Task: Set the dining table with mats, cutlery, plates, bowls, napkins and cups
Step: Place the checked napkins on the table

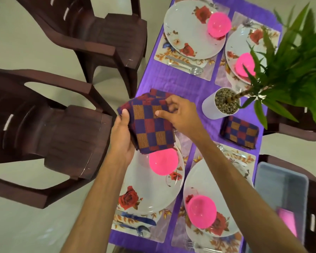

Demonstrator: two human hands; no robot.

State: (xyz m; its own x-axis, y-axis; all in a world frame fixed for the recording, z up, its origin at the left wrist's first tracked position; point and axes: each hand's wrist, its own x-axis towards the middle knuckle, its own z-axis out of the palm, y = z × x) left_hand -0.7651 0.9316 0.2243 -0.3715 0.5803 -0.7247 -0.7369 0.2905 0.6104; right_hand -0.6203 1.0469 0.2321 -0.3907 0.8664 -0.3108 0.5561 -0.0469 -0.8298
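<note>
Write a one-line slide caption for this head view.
Both hands hold a stack of checked napkins above a table set with plates and pink bowls.

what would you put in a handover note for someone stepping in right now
Left hand holds the stack of checked napkins from the side, above the near left plate. Right hand pinches the top napkin.
One folded napkin already lies on the table near the plant pot.
Done: four mats, four plates, a pink bowl on each, cutlery at the places.
Left: lay out the remaining napkins. No cups on the table yet.
</note>
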